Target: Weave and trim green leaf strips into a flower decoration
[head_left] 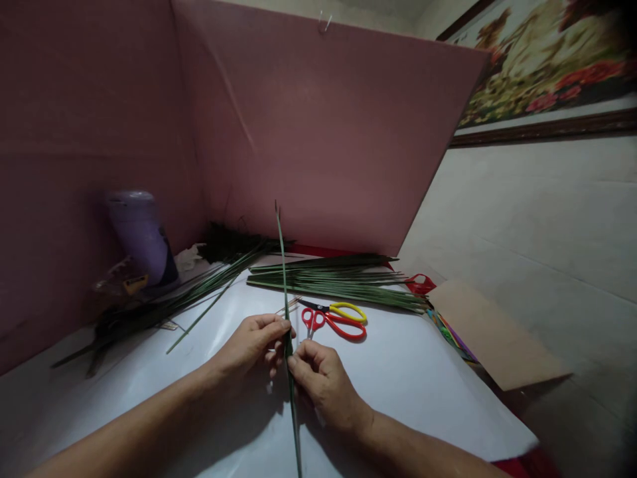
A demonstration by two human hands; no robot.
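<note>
A long, narrow green leaf strip (pixel 283 265) stands nearly upright in the view, its thin dark tip split at the top. My left hand (pixel 256 342) pinches it at mid-length between thumb and fingers. Just below, my right hand (pixel 323 378) grips the same strip with thumb and forefinger. Beyond my hands lie large scissors (pixel 346 318) with one yellow and one red handle loop. Small red-handled scissors (pixel 312 320) rest against them, their blades partly hidden behind my right hand.
A bundle of green leaf strips (pixel 338 282) lies across the white tabletop (pixel 413 392). More leaves (pixel 199 292) spread at left, near a purple tumbler (pixel 142 239). A cardboard piece (pixel 492 332) leans at right. Pink panels (pixel 318 133) stand behind.
</note>
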